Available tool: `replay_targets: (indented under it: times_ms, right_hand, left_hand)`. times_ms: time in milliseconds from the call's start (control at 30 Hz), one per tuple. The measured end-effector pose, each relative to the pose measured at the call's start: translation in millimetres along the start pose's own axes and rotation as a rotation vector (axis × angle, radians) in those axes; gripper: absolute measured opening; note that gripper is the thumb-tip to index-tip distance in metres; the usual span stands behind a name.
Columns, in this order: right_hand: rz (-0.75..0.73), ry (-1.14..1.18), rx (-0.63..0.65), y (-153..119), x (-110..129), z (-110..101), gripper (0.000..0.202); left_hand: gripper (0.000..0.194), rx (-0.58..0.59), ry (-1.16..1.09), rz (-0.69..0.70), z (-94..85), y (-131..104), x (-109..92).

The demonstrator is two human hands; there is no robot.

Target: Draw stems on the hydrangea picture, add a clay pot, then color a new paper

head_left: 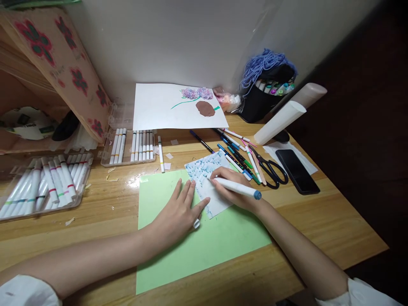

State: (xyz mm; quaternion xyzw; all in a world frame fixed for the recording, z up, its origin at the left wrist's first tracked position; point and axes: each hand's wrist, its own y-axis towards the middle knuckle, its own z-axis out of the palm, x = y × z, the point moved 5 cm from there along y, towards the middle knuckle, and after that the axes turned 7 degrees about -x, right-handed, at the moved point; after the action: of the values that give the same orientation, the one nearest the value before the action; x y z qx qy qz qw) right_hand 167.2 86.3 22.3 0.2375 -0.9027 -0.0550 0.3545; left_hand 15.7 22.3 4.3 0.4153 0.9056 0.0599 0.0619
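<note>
My right hand [234, 187] grips a white marker [239, 187] with a blue end, its tip at a small white sheet [218, 199]. Short blue strokes cover the upper and left parts of that sheet. With fingers spread, my left hand [178, 210] lies flat, its fingertips at the sheet's left edge. A small white cap [196, 223] sits by the base of my left thumb. Beneath both hands is a larger light green sheet [172, 263] on the wooden table.
Pens [236, 155], black scissors [272, 170] and a phone [298, 171] lie on the right. White markers fill clear cases [86, 187] on the left. Behind are a drawing [156, 106], a black pen holder [255, 104] and white tubes [280, 123]. Paper scraps are scattered about.
</note>
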Motion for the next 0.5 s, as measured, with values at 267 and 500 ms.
replay_targets:
  times_ms: [267,500]
  right_hand:
    - [0.027,0.019,0.103,-6.0,3.7,-0.6,0.005]
    - [0.076,0.054,0.098,-8.8,2.0,-4.9,0.005]
  left_hand:
    - [0.057,-0.01,0.018,0.012,0.0,-0.1,0.3]
    - [0.057,-0.01,0.03,0.021,1.0,-1.0,0.8]
